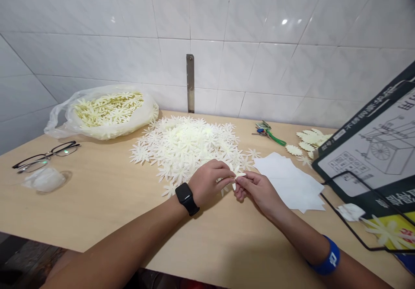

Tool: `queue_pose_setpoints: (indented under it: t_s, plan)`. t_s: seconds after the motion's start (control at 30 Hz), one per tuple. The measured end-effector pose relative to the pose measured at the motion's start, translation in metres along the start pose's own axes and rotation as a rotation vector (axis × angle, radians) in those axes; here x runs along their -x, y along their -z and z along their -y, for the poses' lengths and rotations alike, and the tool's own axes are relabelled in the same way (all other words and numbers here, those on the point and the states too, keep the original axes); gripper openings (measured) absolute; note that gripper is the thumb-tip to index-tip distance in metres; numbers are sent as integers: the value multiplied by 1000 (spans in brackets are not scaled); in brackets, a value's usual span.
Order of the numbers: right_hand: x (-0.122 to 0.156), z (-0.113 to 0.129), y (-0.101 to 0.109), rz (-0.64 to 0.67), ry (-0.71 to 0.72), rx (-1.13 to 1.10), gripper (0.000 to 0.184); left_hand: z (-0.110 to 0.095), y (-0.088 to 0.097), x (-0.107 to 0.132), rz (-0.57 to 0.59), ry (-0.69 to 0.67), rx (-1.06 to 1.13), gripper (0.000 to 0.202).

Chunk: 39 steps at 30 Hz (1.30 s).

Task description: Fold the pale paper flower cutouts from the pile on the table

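Observation:
My left hand [209, 181], with a black watch on its wrist, and my right hand [257, 190], above a blue wristband, meet over the wooden table [97, 202]. Both pinch one small cream paper flower [239, 176] between their fingertips. Just behind my hands lies a wide heap of the same cream flowers [184, 144]. A stack of white paper sheets [292, 181] lies directly to the right of my right hand.
A plastic bag full of flowers [106, 109] sits at the back left. Glasses [45, 155] and a small clear packet [43, 178] lie at the left. Green-handled keys [269, 132], a few more flowers [308, 139] and a printed box [372, 150] are at the right.

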State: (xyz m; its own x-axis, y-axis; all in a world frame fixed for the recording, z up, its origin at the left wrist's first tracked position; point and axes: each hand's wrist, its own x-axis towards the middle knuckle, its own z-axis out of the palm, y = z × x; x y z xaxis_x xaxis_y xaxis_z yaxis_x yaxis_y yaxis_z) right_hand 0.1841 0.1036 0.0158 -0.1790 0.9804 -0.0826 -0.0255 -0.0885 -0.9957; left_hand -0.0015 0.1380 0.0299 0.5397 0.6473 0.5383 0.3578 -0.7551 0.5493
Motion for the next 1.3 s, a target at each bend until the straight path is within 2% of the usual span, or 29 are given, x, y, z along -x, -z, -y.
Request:
queue_pose_setpoints:
  t_s: [0.1,0.2,0.43,0.6,0.77,0.87,0.93,1.13,1.3]
  plan:
    - [0,-1,0,12,10,12,35,2,-3,1,24,23,66,17]
    - [0,-2,0,26,25,18,33,0,-3,0,16,110,152,16]
    - [2,0,-1,45,47,40,32,1,-2,-5,-157,516,494,12]
    - [2,2,-2,32,70,28,31,4,-1,-8,-258,707,706,19]
    - [2,2,-1,17,74,26,29,8,2,-10,-372,732,741,17]
    - [2,2,0,-9,70,39,30,16,10,-13,-489,743,762,17]
    - [2,2,1,-22,64,38,30,20,16,-14,-526,756,769,17]
    - [1,0,2,-3,37,29,29,26,20,-11,-505,761,754,35]
    - [1,-1,2,-6,36,43,30,27,15,-10,-458,766,774,27]
